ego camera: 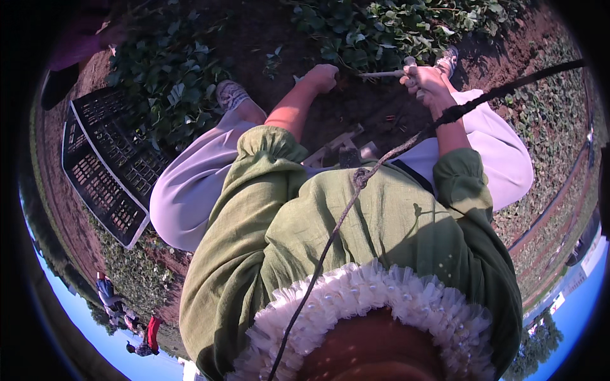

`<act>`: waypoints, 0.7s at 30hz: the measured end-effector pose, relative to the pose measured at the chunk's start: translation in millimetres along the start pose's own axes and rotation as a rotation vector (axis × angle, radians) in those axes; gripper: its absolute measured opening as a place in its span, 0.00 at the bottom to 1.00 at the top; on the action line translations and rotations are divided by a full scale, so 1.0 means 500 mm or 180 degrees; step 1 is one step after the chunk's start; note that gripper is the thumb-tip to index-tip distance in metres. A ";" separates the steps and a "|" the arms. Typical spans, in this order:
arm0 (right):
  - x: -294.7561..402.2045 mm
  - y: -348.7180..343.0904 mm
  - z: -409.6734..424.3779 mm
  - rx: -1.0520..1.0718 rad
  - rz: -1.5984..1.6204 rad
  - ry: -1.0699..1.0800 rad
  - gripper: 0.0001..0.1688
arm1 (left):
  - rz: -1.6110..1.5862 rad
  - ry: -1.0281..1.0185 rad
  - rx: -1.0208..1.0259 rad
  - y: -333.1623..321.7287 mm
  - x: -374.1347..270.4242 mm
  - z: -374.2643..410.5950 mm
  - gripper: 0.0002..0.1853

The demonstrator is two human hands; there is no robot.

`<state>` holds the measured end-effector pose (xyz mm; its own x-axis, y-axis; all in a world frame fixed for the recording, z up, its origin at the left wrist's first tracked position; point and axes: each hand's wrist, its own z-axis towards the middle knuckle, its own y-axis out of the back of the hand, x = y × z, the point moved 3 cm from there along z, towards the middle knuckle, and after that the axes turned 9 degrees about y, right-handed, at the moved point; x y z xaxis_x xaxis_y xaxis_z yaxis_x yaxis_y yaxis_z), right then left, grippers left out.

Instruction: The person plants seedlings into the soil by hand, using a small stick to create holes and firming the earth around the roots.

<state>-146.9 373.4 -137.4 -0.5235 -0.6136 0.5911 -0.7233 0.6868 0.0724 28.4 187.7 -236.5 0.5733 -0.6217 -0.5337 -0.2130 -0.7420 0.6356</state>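
My right hand (424,83) is closed around a pale hand tool (381,74), whose thin shaft points left across the soil. The tool's far end is hard to make out against the dark ground. My left hand (321,78) is a fist just left of that end, low over the bare soil (362,105); whatever its fingers might hold is hidden. Green leafy plants (367,33) grow just beyond both hands. Between my bent legs, pale wooden bars (333,143) show, partly covered by my green top.
A black plastic crate (107,162) stands tilted at my left. More low leafy vines (167,81) grow beside it. A dark knotted cord (405,143) crosses before me. Another person's purple sleeve (78,38) is at the upper left. Several people (128,324) are farther off.
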 end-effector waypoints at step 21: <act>-0.011 -0.075 -0.099 0.0290 -0.3501 0.2783 0.16 | 0.0789 -0.0184 -0.1399 -0.027 -0.027 0.068 0.08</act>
<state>-94.6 370.7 -103.6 0.7414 -0.3526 0.5709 -0.6179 -0.0270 0.7858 -3.1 197.7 -256.9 0.5003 -0.7878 -0.3592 0.0232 -0.4025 0.9151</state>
